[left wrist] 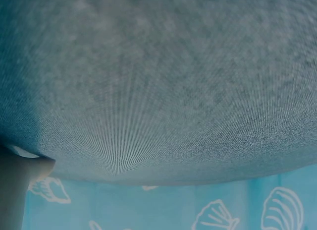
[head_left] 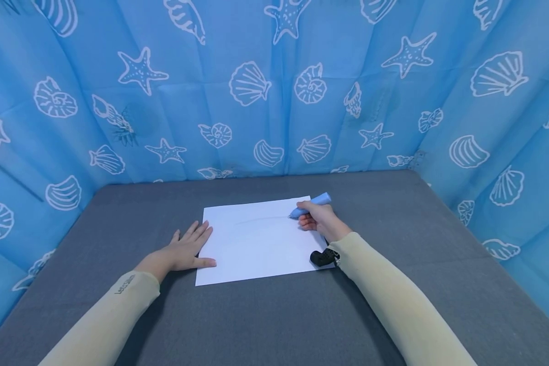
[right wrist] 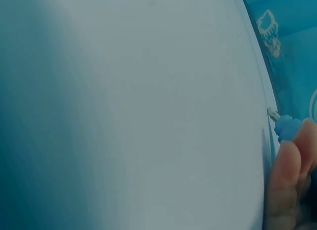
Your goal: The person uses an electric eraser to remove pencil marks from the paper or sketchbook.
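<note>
A white sheet of paper (head_left: 251, 249) lies on the grey table, slightly askew. My left hand (head_left: 187, 250) rests on its left edge with fingers spread and thumb on the paper. My right hand (head_left: 322, 219) pinches a thick blue pen (head_left: 319, 199) over the sheet's upper right part, tip pointing left and down at the paper. A faint curved line (head_left: 263, 219) runs leftward from the tip. In the right wrist view, the pen's metal tip (right wrist: 273, 114) meets the paper beside my fingertips (right wrist: 287, 160). The left wrist view shows mostly tabletop and a bit of a finger (left wrist: 42, 168).
A small black device (head_left: 322, 257) sits at my right wrist, over the paper's lower right corner. The grey table (head_left: 265, 325) extends around the sheet. Blue curtains (head_left: 265, 122) with white shells and starfish hang behind it and at both sides.
</note>
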Tool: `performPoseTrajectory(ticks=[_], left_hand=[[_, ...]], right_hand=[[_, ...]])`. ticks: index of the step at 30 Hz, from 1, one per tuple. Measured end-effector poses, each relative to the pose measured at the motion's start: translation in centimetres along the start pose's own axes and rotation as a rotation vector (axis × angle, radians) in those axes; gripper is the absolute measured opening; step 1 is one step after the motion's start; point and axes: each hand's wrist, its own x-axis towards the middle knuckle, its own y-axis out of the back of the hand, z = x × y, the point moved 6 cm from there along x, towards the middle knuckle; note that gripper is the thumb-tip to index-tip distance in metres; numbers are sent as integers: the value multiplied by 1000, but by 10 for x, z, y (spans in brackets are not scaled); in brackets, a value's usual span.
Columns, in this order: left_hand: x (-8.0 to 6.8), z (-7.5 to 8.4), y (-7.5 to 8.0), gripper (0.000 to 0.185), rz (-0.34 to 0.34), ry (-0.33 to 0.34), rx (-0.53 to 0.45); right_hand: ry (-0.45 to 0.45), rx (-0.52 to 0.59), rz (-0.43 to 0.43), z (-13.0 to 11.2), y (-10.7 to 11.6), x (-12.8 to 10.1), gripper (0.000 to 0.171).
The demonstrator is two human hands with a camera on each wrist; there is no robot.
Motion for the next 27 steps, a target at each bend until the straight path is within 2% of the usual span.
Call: performPoseTrajectory(ticks=[6, 12, 17, 21, 27], left_hand=[[-1, 0, 1, 105, 6, 1, -1], [-4, 5, 4, 107, -1, -12, -11], [-6, 8, 5, 108, 6, -16, -26], [-5, 6, 3, 107, -5, 2, 3], [-7, 9, 6, 106, -1, -18, -34]], right_hand=[[4, -4, -13, -1, -2, -2, 27], [-12, 29, -35, -3, 0, -5, 35], [-25, 18, -79, -5, -3, -3, 26], [-27, 30, -47, -3, -3, 1, 22], [-25, 23, 14, -1, -3, 1, 23]])
